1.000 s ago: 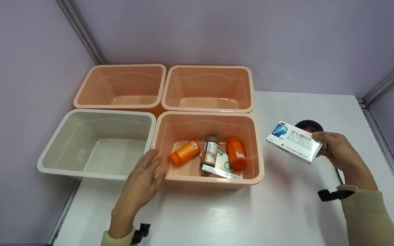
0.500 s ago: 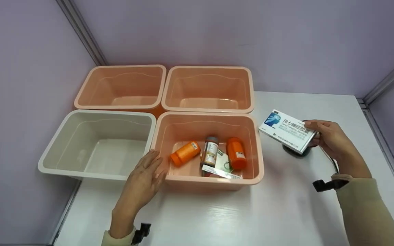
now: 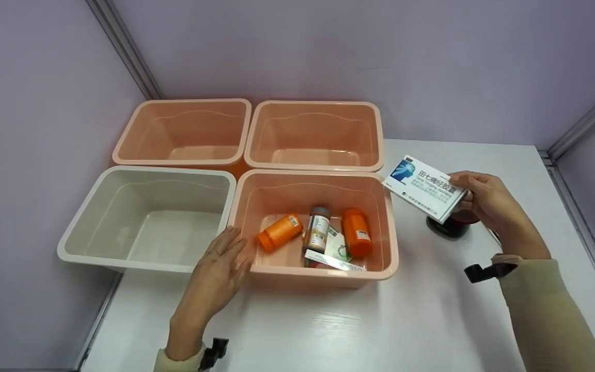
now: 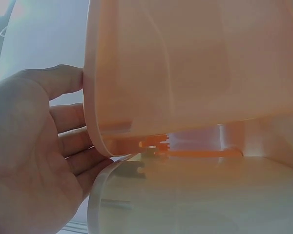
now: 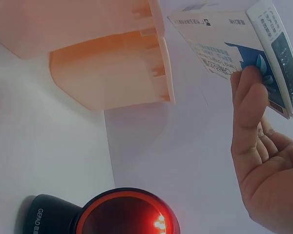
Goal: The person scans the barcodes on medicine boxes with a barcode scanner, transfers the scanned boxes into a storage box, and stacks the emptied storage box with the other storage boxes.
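My right hand (image 3: 488, 199) pinches a white medicine box (image 3: 424, 188) with a blue picture at one end, holding it tilted above a black tabletop scanner (image 3: 447, 230). In the right wrist view, the box (image 5: 254, 53) shows its printed side, and the scanner (image 5: 129, 212) glows red below. My left hand (image 3: 217, 271) rests with extended fingers at the near left corner of the front peach bin (image 3: 318, 275), its fingertips against the rim (image 4: 90, 83). Inside that bin lie two orange bottles (image 3: 280, 232) (image 3: 357, 232), a grey-capped bottle (image 3: 318, 230) and flat boxes (image 3: 334, 260).
A grey-white bin (image 3: 142, 262) stands to the left of the front peach bin. Behind them are two more peach bins (image 3: 181, 161) (image 3: 313, 168), side by side against the back wall. The white tabletop (image 3: 328, 330) extends to the front and right.
My right hand has moved the medicine box up and to the left, away from its earlier place, uncovering more of the scanner. My left hand has stayed at the bin.
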The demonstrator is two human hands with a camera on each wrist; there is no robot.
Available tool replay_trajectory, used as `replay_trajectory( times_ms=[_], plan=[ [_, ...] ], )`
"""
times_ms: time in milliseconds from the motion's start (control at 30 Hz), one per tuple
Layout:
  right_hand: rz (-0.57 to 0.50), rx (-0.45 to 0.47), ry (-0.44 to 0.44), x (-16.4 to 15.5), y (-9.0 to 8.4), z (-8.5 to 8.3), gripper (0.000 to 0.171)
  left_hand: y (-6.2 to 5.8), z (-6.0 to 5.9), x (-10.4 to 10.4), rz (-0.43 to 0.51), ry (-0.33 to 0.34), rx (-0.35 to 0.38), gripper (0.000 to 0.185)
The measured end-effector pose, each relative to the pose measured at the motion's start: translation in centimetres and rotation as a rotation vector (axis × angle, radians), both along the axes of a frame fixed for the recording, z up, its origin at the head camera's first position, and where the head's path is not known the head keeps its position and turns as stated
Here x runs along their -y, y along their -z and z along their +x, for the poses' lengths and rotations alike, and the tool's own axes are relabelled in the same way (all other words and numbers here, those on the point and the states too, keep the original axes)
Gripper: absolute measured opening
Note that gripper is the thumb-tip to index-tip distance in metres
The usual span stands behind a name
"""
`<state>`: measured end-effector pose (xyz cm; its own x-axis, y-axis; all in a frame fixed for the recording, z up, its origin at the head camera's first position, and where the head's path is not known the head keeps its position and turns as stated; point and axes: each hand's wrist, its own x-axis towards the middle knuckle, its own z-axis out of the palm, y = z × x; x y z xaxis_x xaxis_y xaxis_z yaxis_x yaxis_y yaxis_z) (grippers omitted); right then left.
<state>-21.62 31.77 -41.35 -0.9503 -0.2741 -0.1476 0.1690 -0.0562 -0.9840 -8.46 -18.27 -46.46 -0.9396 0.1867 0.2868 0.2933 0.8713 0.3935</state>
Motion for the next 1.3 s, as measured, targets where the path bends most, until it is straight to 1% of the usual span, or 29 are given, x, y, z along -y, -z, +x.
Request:
replay_trajectory(
  times_ms=[67, 300, 533, 667, 900, 1067, 1200, 1300],
  plan=[
    [0.004, -0.002, 0.003, 0.2, -0.1, -0.2, 0.021, 0.0, 0.0, 0.0, -0.001, -0.005, 0.007, 0.042],
    [-0.005, 0.000, 0.013, 1.2, -0.7, -1.0, 0.023, 0.0, -0.1, 0.0, -0.015, 0.003, -0.003, 0.040],
    [0.021, 0.006, 0.038, 2.0, -1.1, -1.9, 0.021, -0.1, -0.1, -0.1, -0.035, 0.037, -0.055, 0.035],
    [0.030, 0.008, 0.044, 2.3, -1.3, -2.5, 0.024, -0.1, -0.1, -0.1, -0.052, 0.039, -0.068, 0.034],
    [0.049, 0.002, 0.075, 3.2, -1.5, -3.5, 0.027, -0.2, 0.1, -0.2, -0.051, 0.025, -0.021, 0.036],
    [0.076, -0.010, 0.077, 3.8, -1.6, -4.3, 0.030, -0.2, 0.1, -0.3, -0.046, 0.016, -0.002, 0.036],
    [0.089, -0.011, 0.082, 4.2, -1.8, -4.9, 0.033, -0.2, 0.0, -0.5, -0.046, 0.006, 0.005, 0.037],
    [0.115, -0.015, 0.083, 4.6, -1.9, -5.3, 0.038, -0.1, 0.0, -0.4, -0.042, 0.007, -0.010, 0.036]
  ],
)
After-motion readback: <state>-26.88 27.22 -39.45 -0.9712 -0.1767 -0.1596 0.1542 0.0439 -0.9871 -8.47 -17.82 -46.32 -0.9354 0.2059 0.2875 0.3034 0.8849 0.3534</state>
